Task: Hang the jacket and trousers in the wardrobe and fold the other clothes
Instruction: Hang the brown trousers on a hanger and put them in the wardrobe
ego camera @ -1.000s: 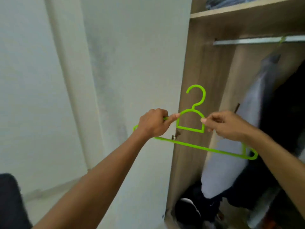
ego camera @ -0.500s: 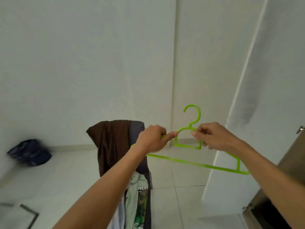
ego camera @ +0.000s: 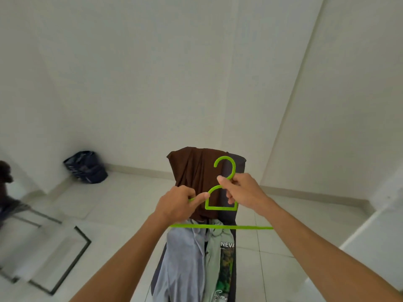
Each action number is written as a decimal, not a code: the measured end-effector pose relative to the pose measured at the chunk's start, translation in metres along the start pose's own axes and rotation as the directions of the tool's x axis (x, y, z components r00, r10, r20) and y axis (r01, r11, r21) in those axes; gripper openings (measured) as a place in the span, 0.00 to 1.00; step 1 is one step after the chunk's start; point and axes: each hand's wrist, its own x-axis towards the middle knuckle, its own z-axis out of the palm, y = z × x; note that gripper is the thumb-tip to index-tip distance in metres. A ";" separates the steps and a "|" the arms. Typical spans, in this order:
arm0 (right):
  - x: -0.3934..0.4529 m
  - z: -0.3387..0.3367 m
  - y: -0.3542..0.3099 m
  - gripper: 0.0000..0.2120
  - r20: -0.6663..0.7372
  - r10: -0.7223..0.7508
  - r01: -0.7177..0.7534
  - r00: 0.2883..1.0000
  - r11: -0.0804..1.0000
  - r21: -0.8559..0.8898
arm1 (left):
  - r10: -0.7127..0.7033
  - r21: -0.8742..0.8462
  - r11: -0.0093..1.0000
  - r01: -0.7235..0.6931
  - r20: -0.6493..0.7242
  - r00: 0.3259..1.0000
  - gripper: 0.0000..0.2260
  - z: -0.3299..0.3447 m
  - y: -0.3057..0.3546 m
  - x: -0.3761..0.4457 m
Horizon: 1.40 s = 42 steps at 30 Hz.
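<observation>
I hold a bright green plastic hanger [ego camera: 220, 207] upright in front of me with both hands. My left hand [ego camera: 177, 203] pinches its left shoulder, and my right hand [ego camera: 241, 191] grips it just under the hook. Behind the hanger stands a dark chair [ego camera: 238, 171] draped with clothes: a brown garment [ego camera: 194, 171] over the backrest, a pale blue-grey garment [ego camera: 181, 258] and a light green printed T-shirt [ego camera: 222, 258] on the seat. The wardrobe is out of view.
A dark blue bag [ego camera: 86, 167] lies on the tiled floor against the left wall. A black metal frame [ego camera: 72, 260] rests on the floor at lower left. White walls meet in a corner behind the chair. A white panel edge [ego camera: 370, 236] stands at right.
My view has swung left from the open wardrobe to the chair with the clothes. Both hands still hold the green hanger, which now sits level in front of the chair.
</observation>
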 end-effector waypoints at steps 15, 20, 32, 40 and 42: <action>0.228 0.011 0.033 0.25 -0.200 0.126 -0.166 0.972 0.966 -0.200 | 0.004 -0.221 0.975 0.031 0.158 0.987 0.25 0.055 -0.082 0.209; 0.343 0.003 0.050 0.23 -0.208 0.220 -0.270 0.953 0.929 -0.253 | -0.038 -0.283 0.953 0.109 0.245 0.969 0.19 0.071 -0.105 0.312; 0.497 0.026 0.121 0.24 -0.083 0.400 -0.396 0.913 0.817 -0.419 | -0.239 -0.017 0.969 0.245 0.170 0.956 0.14 0.130 -0.195 0.459; 0.535 0.034 0.146 0.22 0.072 0.549 -0.449 0.832 0.745 -0.493 | -0.537 0.273 0.843 0.462 0.451 0.713 0.32 0.172 -0.239 0.504; 0.542 0.034 0.149 0.17 0.091 0.573 -0.473 0.814 0.746 -0.470 | -0.543 0.250 0.837 0.486 0.486 0.685 0.28 0.175 -0.237 0.511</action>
